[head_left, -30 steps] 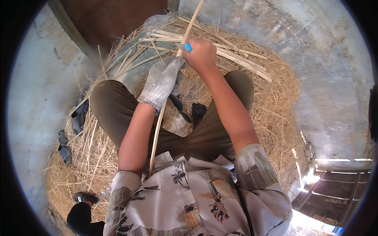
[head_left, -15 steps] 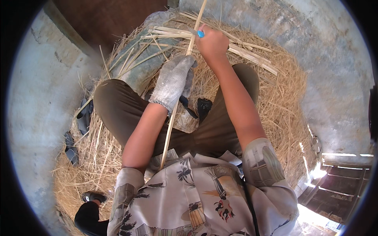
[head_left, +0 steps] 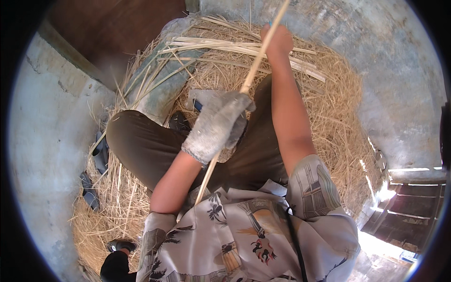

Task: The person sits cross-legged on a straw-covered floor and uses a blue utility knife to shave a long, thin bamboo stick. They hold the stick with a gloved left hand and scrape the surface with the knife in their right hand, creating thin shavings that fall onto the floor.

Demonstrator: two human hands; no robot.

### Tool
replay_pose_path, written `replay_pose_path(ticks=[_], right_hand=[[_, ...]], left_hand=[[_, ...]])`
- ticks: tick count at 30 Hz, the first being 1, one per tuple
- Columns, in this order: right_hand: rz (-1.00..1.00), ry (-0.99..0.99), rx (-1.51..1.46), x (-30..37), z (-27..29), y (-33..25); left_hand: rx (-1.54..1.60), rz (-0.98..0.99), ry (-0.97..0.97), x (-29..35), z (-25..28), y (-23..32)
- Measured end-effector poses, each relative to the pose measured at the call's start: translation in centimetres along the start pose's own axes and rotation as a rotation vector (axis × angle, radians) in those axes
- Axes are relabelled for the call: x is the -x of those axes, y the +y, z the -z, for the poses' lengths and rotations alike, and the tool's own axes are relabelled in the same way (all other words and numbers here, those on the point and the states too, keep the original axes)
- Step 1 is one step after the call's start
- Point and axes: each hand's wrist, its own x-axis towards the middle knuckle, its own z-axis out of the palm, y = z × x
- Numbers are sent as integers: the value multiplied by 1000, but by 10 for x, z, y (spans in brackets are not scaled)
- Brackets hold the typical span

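My left hand [head_left: 218,123], in a dirty grey-white knit glove, is closed around a long pale bamboo-like strip [head_left: 257,63]. The strip slants from my shirt front, through the glove, up past the top edge of the view. Farther forward and to the right, my bare right hand [head_left: 282,42] is closed on a small knife; only a bit of its blue handle [head_left: 269,23] shows, and its blade cannot be made out now. The strip crosses in front of the right hand's fingers; whether they touch is unclear.
Several split pale strips [head_left: 211,45] lie beyond my hands. Shavings [head_left: 336,117] cover the floor around my crossed legs, up to a curved concrete wall [head_left: 380,61]. Dark sandals [head_left: 89,191] lie at left; another person's foot [head_left: 122,245] shows at lower left.
My right hand has moved forward and right with the knife, away from the strip's middle. My gloved left hand has come back nearer and slightly right, and the strip leans more to the right.
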Motion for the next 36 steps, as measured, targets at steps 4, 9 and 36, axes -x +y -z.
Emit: replay_pose_path(ticks=[4, 9, 36], right_hand=[[9, -36, -172, 24, -15, -4], [28, -73, -320, 33, -21, -4], [606, 141, -72, 57, -17, -26]], left_hand=[[-101, -59, 18, 5, -9, 10], [188, -125, 51, -10, 22, 8], [-220, -120, 428, -13, 23, 10]])
